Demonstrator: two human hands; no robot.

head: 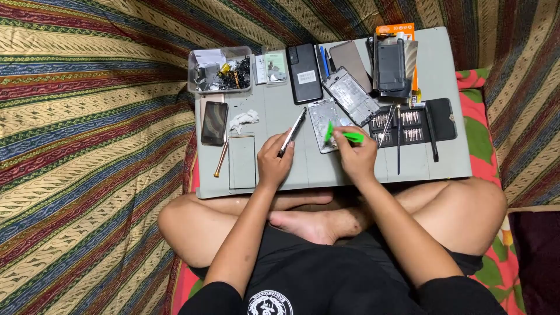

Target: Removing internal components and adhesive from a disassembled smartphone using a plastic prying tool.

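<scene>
My left hand (273,160) grips a thin phone part (292,132), tilted on its edge above the grey work board (291,169). My right hand (356,154) pinches a bright green plastic pry tool (344,136) over a silver phone frame (323,124) that lies flat on the board. The two hands are a short way apart near the board's front edge.
On the board lie a clear box of small parts (220,70), a black phone (304,73), a second open frame (351,95), a black screwdriver bit case (411,122), a dark phone (214,122), a brass-tipped screwdriver (220,160), a grey panel (242,161) and crumpled tissue (243,121). Striped cloth surrounds it.
</scene>
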